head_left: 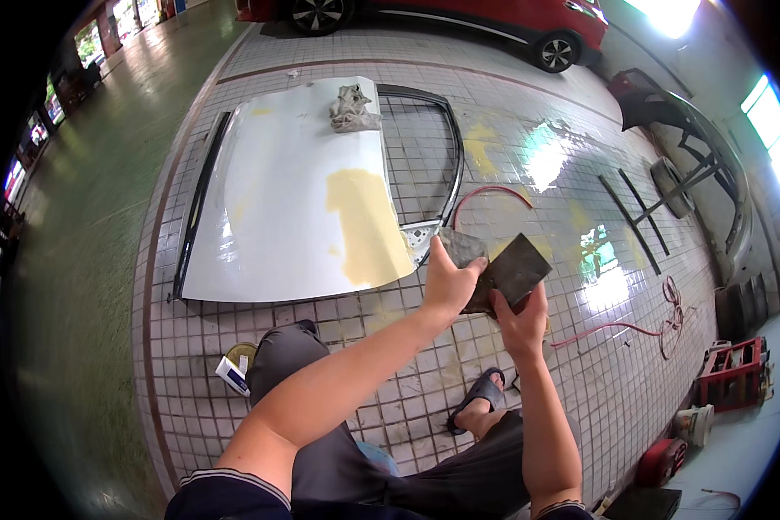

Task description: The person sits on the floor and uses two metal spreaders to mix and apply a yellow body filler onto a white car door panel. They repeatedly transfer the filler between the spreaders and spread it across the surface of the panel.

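Tiled floor (199, 347); left grip (448, 290), right grip (522, 322) pinching plates (522, 262)

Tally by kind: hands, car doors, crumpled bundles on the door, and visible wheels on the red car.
Hands: 2, left hand and right hand
White car door: 1
Crumpled grey bundle: 1
Visible wheels on the red car: 2
Total: 6

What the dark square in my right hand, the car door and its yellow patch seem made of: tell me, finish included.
Dark square: matte; flat and straight-edged, perhaps a stiff plate or sheet, material unclear.
Car door: probably painted metal, glossy white, with a bright streak near its left edge.
Yellow patch: likely body filler, dull and opaque, with an irregular outline.
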`<state>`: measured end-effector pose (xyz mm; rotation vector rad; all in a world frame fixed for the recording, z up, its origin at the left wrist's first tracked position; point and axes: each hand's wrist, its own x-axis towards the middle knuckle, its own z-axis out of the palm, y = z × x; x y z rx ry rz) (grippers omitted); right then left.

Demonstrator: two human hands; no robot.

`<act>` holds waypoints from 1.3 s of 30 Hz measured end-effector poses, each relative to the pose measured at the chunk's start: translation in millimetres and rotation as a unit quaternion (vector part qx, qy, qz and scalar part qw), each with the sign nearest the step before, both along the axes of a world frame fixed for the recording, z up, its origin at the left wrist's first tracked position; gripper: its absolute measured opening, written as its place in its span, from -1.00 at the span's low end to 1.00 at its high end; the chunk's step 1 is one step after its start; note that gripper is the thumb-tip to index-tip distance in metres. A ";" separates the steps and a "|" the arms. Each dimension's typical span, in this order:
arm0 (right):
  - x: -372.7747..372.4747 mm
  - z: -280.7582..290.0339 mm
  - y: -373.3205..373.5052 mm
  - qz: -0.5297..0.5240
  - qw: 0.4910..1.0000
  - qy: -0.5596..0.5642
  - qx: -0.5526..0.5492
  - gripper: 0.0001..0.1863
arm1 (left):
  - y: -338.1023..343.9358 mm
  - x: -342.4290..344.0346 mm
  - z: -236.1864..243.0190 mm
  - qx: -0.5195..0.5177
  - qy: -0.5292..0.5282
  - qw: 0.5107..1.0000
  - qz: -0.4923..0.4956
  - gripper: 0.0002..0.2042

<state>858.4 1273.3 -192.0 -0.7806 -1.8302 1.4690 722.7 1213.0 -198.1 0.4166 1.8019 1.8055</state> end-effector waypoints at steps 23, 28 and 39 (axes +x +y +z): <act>15.9 5.8 20.5 0.206 0.974 -0.096 0.001 -0.71 | -12.0 -15.7 11.3 0.143 0.149 0.959 -0.195 -0.29; 19.2 6.5 20.1 0.236 0.962 -0.134 -0.022 -0.78 | -14.2 -12.8 13.7 0.164 0.135 0.942 -0.261 -0.45; 23.5 27.1 42.8 0.004 0.979 -0.024 -0.202 -0.64 | -6.6 -30.2 22.4 0.128 0.136 0.975 -0.118 -0.63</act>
